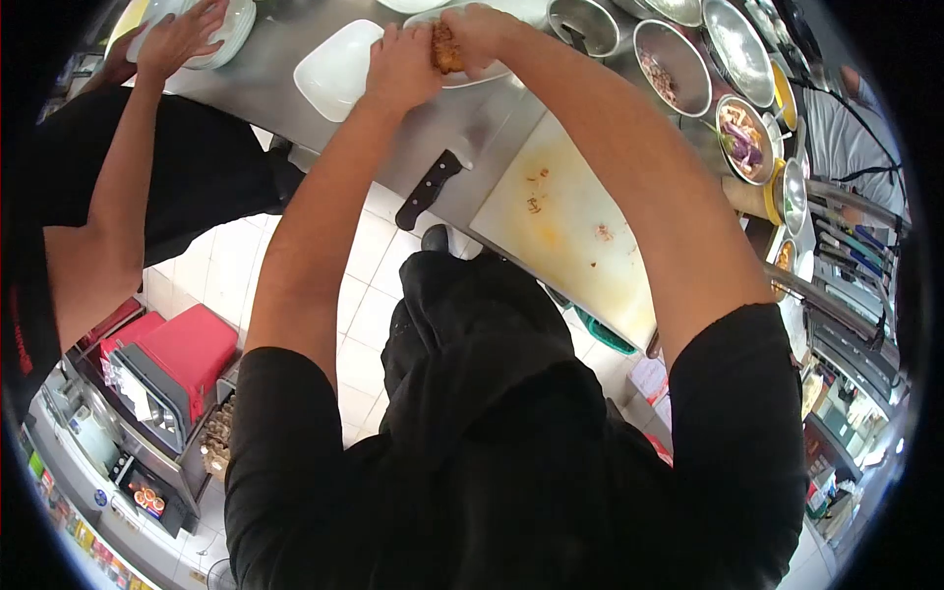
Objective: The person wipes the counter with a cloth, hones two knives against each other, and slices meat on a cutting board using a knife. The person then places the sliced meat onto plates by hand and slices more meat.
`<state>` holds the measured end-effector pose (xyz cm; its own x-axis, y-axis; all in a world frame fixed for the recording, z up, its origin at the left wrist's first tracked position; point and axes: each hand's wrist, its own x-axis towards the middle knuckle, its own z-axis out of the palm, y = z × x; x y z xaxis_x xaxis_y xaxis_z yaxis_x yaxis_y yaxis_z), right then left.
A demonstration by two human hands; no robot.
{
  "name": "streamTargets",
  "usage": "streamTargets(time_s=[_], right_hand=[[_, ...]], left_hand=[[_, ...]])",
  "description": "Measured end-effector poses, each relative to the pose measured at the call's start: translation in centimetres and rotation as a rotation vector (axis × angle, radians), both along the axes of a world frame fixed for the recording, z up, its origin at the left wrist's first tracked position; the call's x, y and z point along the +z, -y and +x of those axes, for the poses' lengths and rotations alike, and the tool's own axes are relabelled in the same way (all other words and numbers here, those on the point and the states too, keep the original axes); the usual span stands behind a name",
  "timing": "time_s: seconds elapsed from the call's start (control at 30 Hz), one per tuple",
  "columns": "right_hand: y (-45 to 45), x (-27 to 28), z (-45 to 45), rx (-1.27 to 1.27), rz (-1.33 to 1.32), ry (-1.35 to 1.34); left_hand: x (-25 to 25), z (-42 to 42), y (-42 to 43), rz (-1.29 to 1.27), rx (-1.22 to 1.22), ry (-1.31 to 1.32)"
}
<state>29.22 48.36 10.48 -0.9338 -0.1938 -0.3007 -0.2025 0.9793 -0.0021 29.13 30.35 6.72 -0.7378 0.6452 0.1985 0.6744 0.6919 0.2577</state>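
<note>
Our left hand [405, 71] and our right hand [479, 41] meet at the far side of the tabletop [265, 93], with a crusty brown piece of food [445, 49] between them. The grip is closed on it from both sides, though some of our fingertips are hidden. The food is over a white dish [479, 78], which our right hand partly covers; we cannot tell whether the two touch. A squarish white dish [336, 71] lies just beside our left hand.

Nearer us, a knife's black handle [430, 190] sticks out past the tabletop edge, below our hands and between our forearms. To its right lies a cutting board [551, 231] with yellow stains and brown crumbs, and our right forearm reaches over part of it.

Beyond that forearm, metal bowls crowd the right side. A small bowl [582, 27] near our right hand has a dark utensil in it, the next bowl [673, 67] holds chopped brownish bits, and another bowl [745, 140] holds purple and pale shreds.

On our left stands a co-worker in black [187, 162], close to the tabletop. The co-worker's open hand [177, 41] is beside a stack of white plates [228, 37], well apart from our food.
</note>
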Motion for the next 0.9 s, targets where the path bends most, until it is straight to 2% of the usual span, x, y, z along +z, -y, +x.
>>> streamTargets(time_s=[0.27,0.43,0.5,0.57,0.67,0.73,0.77,0.83,0.87,0.9], right_hand=[[0.7,1.4,1.4,-0.080,-0.076,-0.041],[1.2,9.2,7.8,-0.361,-0.196,-0.140],[-1.8,5.9,13.3,-0.219,-0.336,-0.508],[-2.7,6.4,20.6,-0.326,-0.485,-0.500],[-3.9,6.1,32.3,-0.807,-0.599,-0.477],[-6.4,2.7,41.3,-1.030,-0.448,-0.623],[-8.0,1.8,45.8,-0.985,-0.198,-0.617],[-9.5,0.2,53.3,-1.123,-0.074,-0.613],[-9.1,0.6,55.3,-1.237,0.037,-0.499],[-9.1,0.4,57.2,-1.313,0.032,-0.423]], left_hand=[[-0.1,-0.1,-0.3,-0.046,0.042,0.054],[0.8,-0.2,0.0,-0.045,0.053,0.124],[0.4,-0.3,0.2,-0.062,0.043,0.074],[0.9,-0.8,0.1,-0.084,0.024,0.074],[2.2,-0.8,-0.4,-0.116,-0.004,0.153],[1.9,-1.2,-0.3,-0.138,-0.007,0.165],[2.2,-1.4,-0.2,-0.161,0.015,0.168],[2.8,-0.9,-0.9,-0.205,0.053,0.174],[3.0,-0.9,-0.8,-0.200,0.059,0.166],[3.1,-0.7,-0.9,-0.189,0.060,0.164]])
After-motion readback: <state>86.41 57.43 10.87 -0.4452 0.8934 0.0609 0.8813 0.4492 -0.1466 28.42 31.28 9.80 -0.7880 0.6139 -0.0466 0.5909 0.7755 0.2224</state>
